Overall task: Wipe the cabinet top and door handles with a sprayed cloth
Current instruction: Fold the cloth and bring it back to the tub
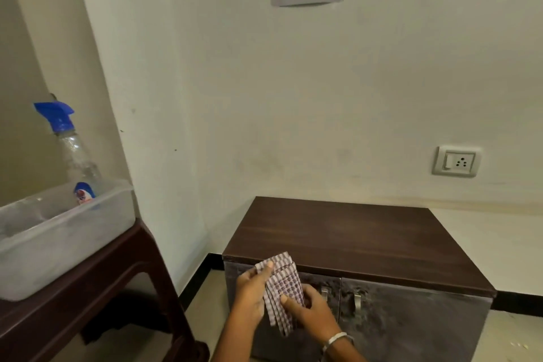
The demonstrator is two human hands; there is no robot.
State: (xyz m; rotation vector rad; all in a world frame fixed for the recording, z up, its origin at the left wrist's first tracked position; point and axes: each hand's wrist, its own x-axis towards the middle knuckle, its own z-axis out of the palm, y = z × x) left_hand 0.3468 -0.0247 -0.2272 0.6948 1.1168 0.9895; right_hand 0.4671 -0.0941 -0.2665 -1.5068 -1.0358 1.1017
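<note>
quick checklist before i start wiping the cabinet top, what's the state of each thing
1. Cloth in hand: ok, left hand and right hand both hold it.
2. Cloth damp: cannot tell.
3. Cabinet top free of items: ok.
4. Spray bottle out of the way: ok, it stands in the plastic tub on the left.
5. Door handles reachable: ok, though the cloth partly hides the left one.

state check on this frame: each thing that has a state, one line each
cloth: folded, held up in front of the cabinet by both hands
left hand: pinches the cloth's top edge
right hand: grips the cloth's lower part
cabinet doors: both closed, smudged
door handles: untouched
cabinet top: bare, cloth not on it
spray bottle: upright in the plastic tub
wall switch: position unclear
</note>
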